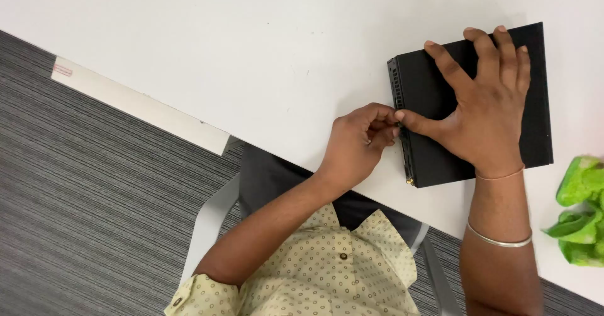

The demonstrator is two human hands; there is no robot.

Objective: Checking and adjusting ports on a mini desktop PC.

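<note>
My left hand (358,143) is curled nearly shut, fingertips pinching something small, perhaps a screw, at the vented side edge of the flat black rectangular metal box (535,96). My right hand (484,111) lies spread flat on its lid, thumb meeting that pinch. The box lies just right of my left grip on the white worktop (220,45), long axis running away from me.

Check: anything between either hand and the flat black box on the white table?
Nothing visible. The right hand lies flat on the flat black rectangular box; the left hand pinches at its vented side edge, fingertips touching it. The crumpled green cloth lies apart.
</note>
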